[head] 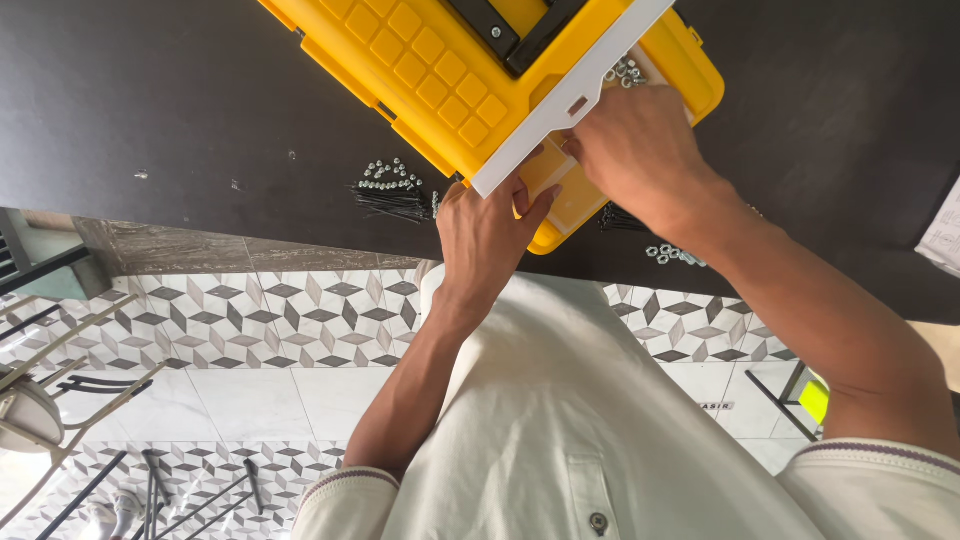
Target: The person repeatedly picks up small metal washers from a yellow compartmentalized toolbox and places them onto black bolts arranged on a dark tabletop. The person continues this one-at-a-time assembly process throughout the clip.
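A yellow plastic organiser case (440, 70) lies tilted on the dark tabletop (180, 100), its near corner over the table edge. A white plastic strip (570, 95) crosses the case diagonally. My left hand (487, 240) grips the lower end of that strip at the case's near corner. My right hand (640, 150) presses down on the case beside the strip, fingers curled over a compartment. Small silver nuts (625, 70) show in a compartment just beyond my right hand.
A pile of silver nuts (388, 175) and thin black pins (395, 205) lies left of the case. More nuts (670, 255) and pins sit under my right forearm. A white paper (943, 235) is at the right edge. Patterned floor tiles and a chair (40, 400) lie below.
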